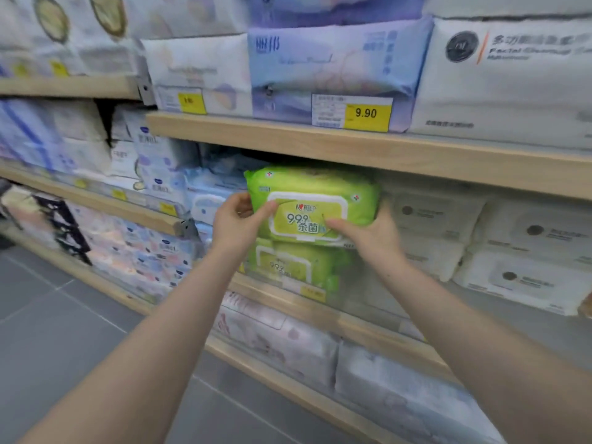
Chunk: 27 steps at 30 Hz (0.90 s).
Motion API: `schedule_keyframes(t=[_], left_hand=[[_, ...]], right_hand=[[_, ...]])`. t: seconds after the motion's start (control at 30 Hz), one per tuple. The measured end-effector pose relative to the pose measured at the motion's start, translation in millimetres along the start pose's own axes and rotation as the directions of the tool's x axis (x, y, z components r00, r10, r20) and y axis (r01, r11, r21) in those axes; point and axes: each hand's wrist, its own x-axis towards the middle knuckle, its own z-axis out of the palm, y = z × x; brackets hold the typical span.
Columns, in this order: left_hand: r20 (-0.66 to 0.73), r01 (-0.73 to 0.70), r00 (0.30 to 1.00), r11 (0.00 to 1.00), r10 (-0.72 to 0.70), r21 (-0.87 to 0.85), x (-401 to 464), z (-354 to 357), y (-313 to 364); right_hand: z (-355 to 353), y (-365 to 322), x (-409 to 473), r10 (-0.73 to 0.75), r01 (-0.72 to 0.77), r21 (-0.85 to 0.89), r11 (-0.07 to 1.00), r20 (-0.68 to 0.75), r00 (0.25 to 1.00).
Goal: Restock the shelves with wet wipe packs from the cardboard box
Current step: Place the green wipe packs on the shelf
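Both hands hold a green wipe pack (312,205) on the middle shelf (320,310): the left hand (238,221) grips its left end, the right hand (368,233) its lower right corner. Directly beneath the grip lies a second green pack (294,264); white packs (448,225) sit just right.

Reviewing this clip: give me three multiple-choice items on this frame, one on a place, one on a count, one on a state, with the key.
1. Where is the held green wet wipe pack?
A. On the floor
B. On top of another green pack
C. On the top shelf

2. How many green packs are visible?
A. Two
B. Four
C. Six

3. What are the hands doing?
A. Both hang idle
B. Only one touches the pack
C. Left hand and right hand both have a grip on the top pack

Key: B, it is stacked on the lower pack; A, only two show; C, a hand holds each side.
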Motion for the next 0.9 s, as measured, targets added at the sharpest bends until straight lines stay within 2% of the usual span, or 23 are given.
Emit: schedule_keyframes(t=[0.07, 0.13, 0.2, 0.4, 0.53, 0.63, 0.7, 0.77, 0.9], left_hand=[[0.010, 0.007, 1.000, 1.000, -0.007, 0.003, 20, -6, -8], [0.057, 0.033, 0.998, 0.999, -0.035, 0.024, 27, -9, -21], [0.071, 0.065, 0.995, 0.997, -0.068, 0.046, 28, -9, -37], [0.022, 0.075, 0.997, 0.988, -0.079, 0.138, 20, -10, -45], [-0.043, 0.099, 0.995, 0.970, -0.091, 0.224, -1, -2, -31], [-0.060, 0.103, 0.994, 0.958, -0.091, 0.267, -32, 8, -14], [0.009, 0.094, 0.995, 0.953, -0.100, 0.287, -60, 23, -4], [0.140, 0.031, 0.987, 0.950, -0.078, 0.311, -96, 44, 6], [0.423, -0.123, 0.906, 0.938, -0.027, 0.323, -187, 93, 26]], right_hand=[[21, 10, 15, -0.036, 0.038, -0.099, 0.994, 0.019, 0.999], [33, 22, 14, -0.002, 0.014, -0.160, 0.987, 0.075, 0.997], [36, 36, 9, 0.025, -0.006, -0.156, 0.988, 0.119, 0.993], [31, 39, 9, 0.045, -0.025, -0.161, 0.987, 0.120, 0.992], [12, 28, 3, 0.088, -0.050, -0.253, 0.966, 0.144, 0.986], [-24, 10, -19, 0.094, -0.003, -0.385, 0.923, 0.217, 0.972], [-59, -2, -43, 0.096, 0.037, -0.464, 0.885, 0.261, 0.961], [-104, -14, -72, 0.111, 0.077, -0.556, 0.827, 0.296, 0.949], [-201, -27, -139, 0.179, 0.053, -0.665, 0.745, 0.277, 0.944]])
